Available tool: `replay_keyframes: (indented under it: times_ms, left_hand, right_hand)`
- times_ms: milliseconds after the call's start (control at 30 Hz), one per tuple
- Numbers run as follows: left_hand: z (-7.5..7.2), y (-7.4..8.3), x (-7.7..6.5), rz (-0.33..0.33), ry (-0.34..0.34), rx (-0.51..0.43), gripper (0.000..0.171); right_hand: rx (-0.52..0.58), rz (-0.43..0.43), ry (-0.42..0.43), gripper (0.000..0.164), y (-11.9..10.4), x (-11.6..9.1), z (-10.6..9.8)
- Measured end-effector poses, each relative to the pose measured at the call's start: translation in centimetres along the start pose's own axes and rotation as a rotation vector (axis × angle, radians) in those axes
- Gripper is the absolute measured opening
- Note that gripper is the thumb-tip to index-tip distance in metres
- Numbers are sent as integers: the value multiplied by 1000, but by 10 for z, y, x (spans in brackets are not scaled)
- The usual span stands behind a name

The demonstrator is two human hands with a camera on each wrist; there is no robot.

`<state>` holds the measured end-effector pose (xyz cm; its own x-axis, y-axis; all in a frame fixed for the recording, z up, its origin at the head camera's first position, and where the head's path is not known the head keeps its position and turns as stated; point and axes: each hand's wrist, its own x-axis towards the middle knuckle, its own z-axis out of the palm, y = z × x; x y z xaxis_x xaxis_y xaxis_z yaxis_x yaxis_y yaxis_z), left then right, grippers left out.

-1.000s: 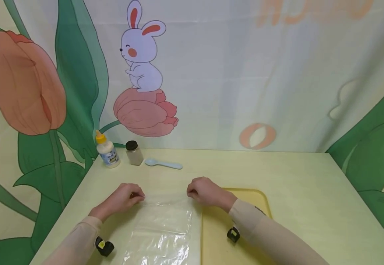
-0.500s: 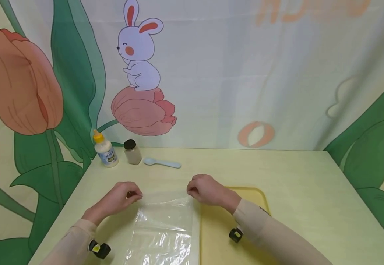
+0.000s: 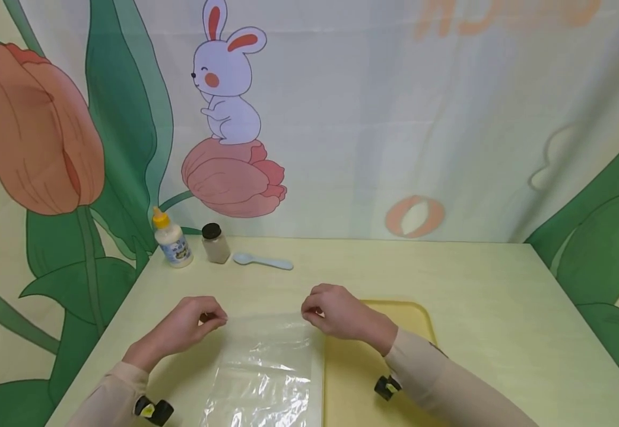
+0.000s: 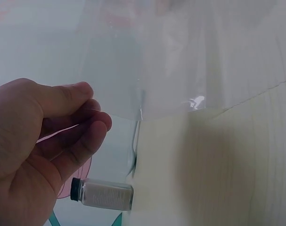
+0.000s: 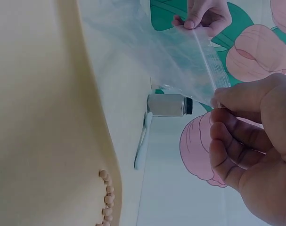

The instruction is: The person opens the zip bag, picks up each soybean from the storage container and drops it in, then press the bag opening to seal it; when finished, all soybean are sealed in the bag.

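A clear plastic zip bag [image 3: 266, 356] stretches between my two hands, its body reaching toward the near edge of the head view. My left hand [image 3: 194, 320] pinches one top corner between thumb and fingertips. At the opposite corner, my right hand [image 3: 336, 314] pinches the film the same way. In the right wrist view the ridged strip of the bag [image 5: 206, 56] runs taut from hand to hand. The left wrist view shows the thin film [image 4: 171, 61] spreading away from the fingers. The bag looks flat, with glossy creases.
A yellow tray [image 3: 400, 305] lies under my right forearm, partly hidden. Several round tan beads [image 5: 108, 200] line its edge. Behind the hands stand a yellow-capped squeeze bottle [image 3: 174, 246] and a black-lidded jar [image 3: 216, 246], with a pale blue spoon [image 3: 263, 261] lying beside them.
Both hands keep their hold on the bag's corners. My left hand has shifted slightly left, and the right forearm has swung a little outward. The bag's top edge is drawn slightly wider.
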<state>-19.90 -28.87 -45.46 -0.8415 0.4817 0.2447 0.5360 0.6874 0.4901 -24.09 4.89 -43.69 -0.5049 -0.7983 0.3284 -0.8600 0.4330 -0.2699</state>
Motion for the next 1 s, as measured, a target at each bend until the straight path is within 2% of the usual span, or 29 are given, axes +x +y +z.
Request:
replay_keyframes:
  times_ms: [233,633,867,1000]
  left_hand:
    - [-1,5,-3,9,4,4,13]
    - [-10,13,11,-1,-30,-4,10]
    - [-10,16,0,-30,-34,-25,5]
    - [-10,19,-10,-18,-14,-36,9]
  right_hand:
    - [22,-8,9,6,-5,-6,-1]
    - [16,-26,38,4,-3,-10,-14]
    - [51,-62,34,5,-11,-14,-13]
    - [76,-78,39,5,-16,-15,-10]
